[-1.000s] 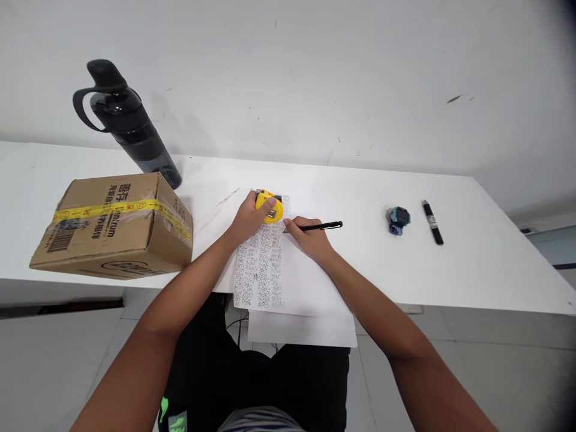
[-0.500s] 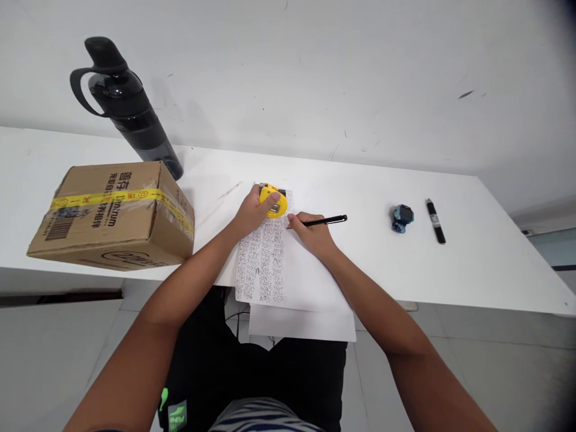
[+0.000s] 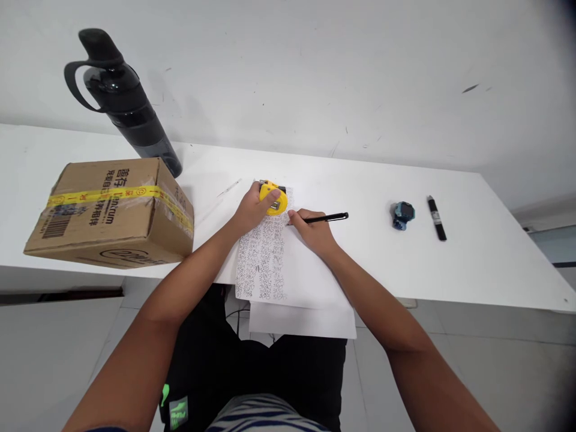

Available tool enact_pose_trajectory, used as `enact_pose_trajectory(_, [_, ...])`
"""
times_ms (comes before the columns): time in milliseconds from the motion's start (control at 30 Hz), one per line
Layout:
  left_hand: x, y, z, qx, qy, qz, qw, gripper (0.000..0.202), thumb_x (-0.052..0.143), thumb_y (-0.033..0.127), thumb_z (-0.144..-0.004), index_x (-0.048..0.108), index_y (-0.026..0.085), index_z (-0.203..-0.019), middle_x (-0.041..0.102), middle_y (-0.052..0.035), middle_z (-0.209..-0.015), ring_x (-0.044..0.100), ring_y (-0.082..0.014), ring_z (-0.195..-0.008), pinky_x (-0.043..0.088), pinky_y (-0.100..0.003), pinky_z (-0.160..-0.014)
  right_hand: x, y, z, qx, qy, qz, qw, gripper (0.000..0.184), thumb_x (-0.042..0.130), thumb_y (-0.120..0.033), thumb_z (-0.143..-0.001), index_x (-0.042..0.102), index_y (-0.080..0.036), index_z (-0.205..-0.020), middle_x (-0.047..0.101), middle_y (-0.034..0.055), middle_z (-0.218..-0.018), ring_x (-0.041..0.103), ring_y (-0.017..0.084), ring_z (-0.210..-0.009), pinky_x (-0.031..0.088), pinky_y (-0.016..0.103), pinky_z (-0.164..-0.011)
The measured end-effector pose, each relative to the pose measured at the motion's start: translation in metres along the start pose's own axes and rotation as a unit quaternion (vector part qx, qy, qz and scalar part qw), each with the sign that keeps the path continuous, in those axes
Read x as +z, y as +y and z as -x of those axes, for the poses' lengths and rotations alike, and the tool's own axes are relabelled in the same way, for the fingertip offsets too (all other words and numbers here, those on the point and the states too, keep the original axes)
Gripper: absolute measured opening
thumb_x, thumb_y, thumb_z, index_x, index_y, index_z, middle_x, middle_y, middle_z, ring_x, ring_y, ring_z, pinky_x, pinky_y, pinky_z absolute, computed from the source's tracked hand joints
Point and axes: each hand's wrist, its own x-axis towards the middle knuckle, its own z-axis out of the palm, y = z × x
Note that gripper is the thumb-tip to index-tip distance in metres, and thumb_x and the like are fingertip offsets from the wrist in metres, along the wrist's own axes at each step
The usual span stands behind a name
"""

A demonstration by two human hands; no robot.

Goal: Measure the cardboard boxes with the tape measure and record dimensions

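My left hand (image 3: 252, 210) is closed around a yellow tape measure (image 3: 279, 203), thumb on its face, resting on the upper part of a written sheet of paper (image 3: 310, 276). Columns of small dark handwriting cover the sheet's left half; its right half is mostly blank. Between the fingers of my right hand (image 3: 315, 231) is a black pen (image 3: 330, 217), its tip down at the paper just right of the writing. A second white sheet (image 3: 301, 321) sticks out below the first, past the table's front edge.
A taped cardboard box (image 3: 112, 216) stands on the white table (image 3: 373, 258) beside my left forearm, with a dark water bottle (image 3: 135, 114) behind it. To the right lie a blue wristwatch (image 3: 402, 214) and a black marker (image 3: 436, 219). A wall (image 3: 292, 72) rises behind the table.
The whole view has shifted very slightly. Both hands keep their grips, and the pen stays at nearly the same place on the paper.
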Motion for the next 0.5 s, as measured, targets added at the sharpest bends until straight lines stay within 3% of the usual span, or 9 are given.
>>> enact_pose_trajectory(367, [0.0017,-0.0049,-0.0015,0.009,0.002,0.014,1.000,0.047,0.062,0.060,-0.079,0.052,0.019,-0.099,0.063,-0.0066,-0.096,0.062,-0.0163,-0.084,0.050,-0.028,-0.071,0.0002,-0.0013,0.0031,-0.010,0.034,0.015,0.999,0.045,0.054,-0.054,-0.087,0.059,-0.020,-0.058,0.055,-0.0003,-0.056,0.047,0.014,-0.056,0.036,0.028,-0.054])
enact_pose_trajectory(500, [0.0019,-0.0061,-0.0026,0.010,0.000,0.016,1.000,0.048,0.063,0.060,-0.079,0.052,0.018,-0.100,0.063,-0.0065,-0.095,0.061,-0.0161,-0.083,0.049,-0.028,-0.071,-0.0007,-0.0026,0.0027,-0.005,0.015,0.008,1.000,0.047,0.055,-0.055,-0.086,0.057,-0.020,-0.055,0.055,-0.0003,-0.055,0.046,0.013,-0.054,0.036,0.028,-0.053])
